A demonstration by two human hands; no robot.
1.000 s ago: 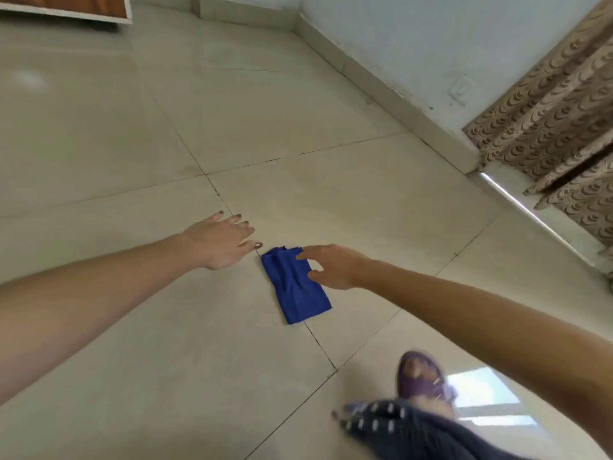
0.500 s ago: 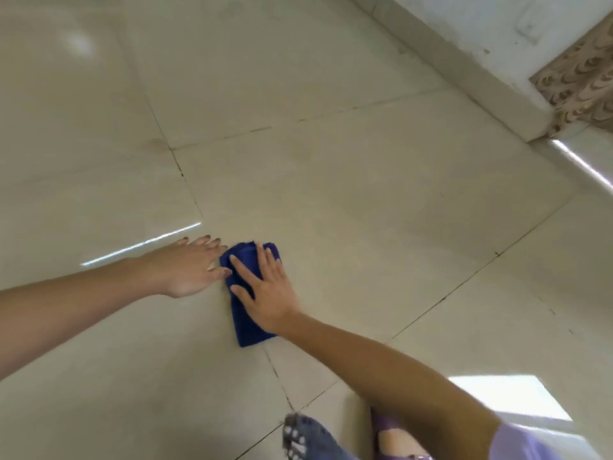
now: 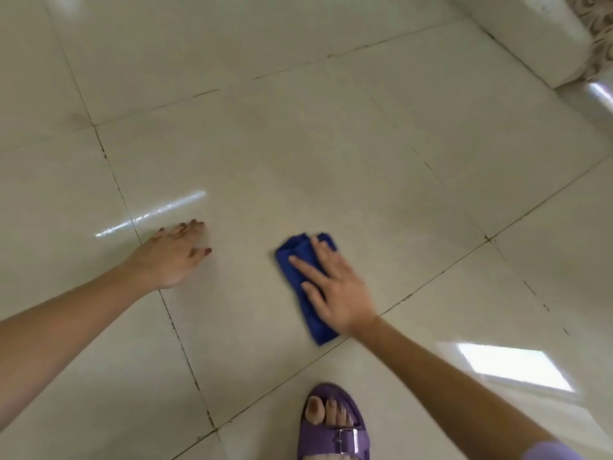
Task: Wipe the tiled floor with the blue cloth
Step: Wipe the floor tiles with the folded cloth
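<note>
My left hand [image 3: 172,257] rests flat on the tiled floor [image 3: 298,144], fingers together and extended, holding nothing, straddling a dark grout line. A bright streak of reflected light [image 3: 151,214] lies just beyond it. Well apart to the right, my right hand [image 3: 335,287] presses palm-down on the blue cloth [image 3: 298,260], fingers spread flat, not gripping. The cloth is folded into a long strip on the same large tile. Below, near the bottom edge, my foot in a purple sandal [image 3: 333,429] stands on the floor. A patterned curtain [image 3: 597,31] hangs at far right.
</note>
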